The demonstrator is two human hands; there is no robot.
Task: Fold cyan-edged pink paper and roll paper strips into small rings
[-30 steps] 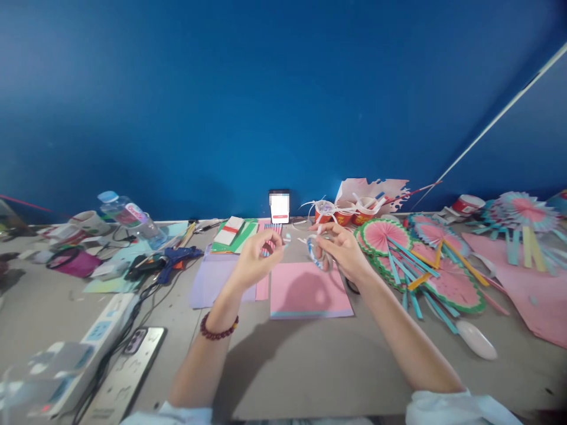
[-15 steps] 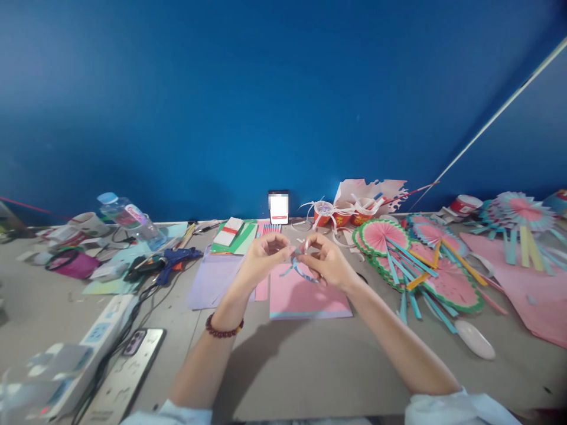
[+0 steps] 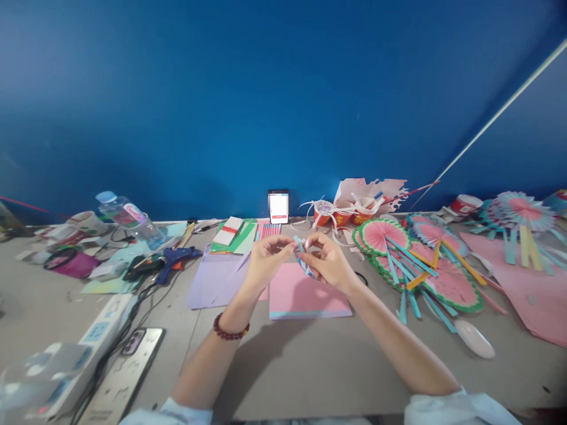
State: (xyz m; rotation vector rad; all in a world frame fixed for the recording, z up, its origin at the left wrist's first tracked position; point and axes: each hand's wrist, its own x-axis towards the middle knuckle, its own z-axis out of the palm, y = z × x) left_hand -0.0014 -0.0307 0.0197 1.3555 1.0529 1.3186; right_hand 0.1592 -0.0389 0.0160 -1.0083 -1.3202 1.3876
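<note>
Nearest you, along the bottom edge, your pale blue sleeves (image 3: 460,408) are showing. At the lower left, a phone (image 3: 124,375) is lying face down beside a white power strip (image 3: 100,336) and dark cables. A beaded bracelet (image 3: 230,329) is circling your left wrist. At the lower right, a white oval object (image 3: 473,338) is lying on the grey table (image 3: 301,372).

At the centre, pink paper (image 3: 305,302) with a blue strip along its near edge is lying flat, and purple paper (image 3: 212,286) is spreading just to its left. Above the pink sheet your hands are facing each other. Your right hand (image 3: 330,262) is pinching a blue-and-white strip (image 3: 305,265), thumb and fingers closing on it, the strip hanging curved between your two hands. Your left hand (image 3: 267,258) is bringing thumb and forefinger almost together, their tips meeting the strip's left side; whether they are gripping it, you cannot tell from here.

At right of centre, folded-paper watermelon fans (image 3: 383,235) are overlapping, while at left a blue glue gun (image 3: 175,260) is resting.

Farther back, a clear bottle (image 3: 133,217) is leaning at the left, red cups (image 3: 341,217) are standing right of centre, and a lit screen (image 3: 279,208) is standing upright before the blue wall (image 3: 283,106).
</note>
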